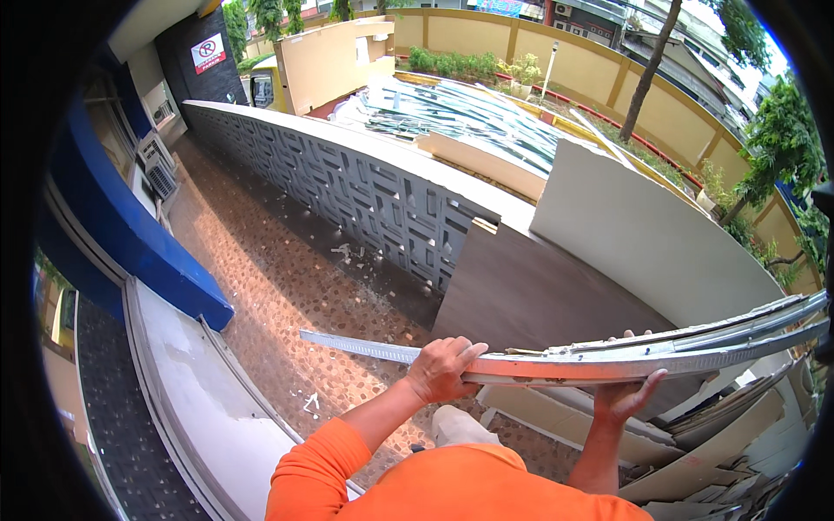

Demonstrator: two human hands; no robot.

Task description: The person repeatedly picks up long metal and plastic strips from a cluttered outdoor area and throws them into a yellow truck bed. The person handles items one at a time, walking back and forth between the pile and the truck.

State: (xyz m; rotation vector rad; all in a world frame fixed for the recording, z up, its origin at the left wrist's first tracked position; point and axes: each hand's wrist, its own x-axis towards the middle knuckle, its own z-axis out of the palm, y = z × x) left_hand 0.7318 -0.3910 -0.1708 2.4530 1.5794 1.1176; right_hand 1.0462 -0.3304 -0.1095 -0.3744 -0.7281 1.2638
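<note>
Head view: mid-carry — left hand [441, 369] clamped over the metal strip bundle [608, 356], right hand [627, 392] cupped beneath. Next, judging — balance needed near the scrap board pile [695, 451].

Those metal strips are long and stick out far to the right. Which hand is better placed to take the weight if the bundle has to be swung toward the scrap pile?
Probably the right hand: it cups the metal strips from underneath, palm up, nearer the long overhang and the scrap boards. The left hand grips from on top, close to the thin free end.
</note>
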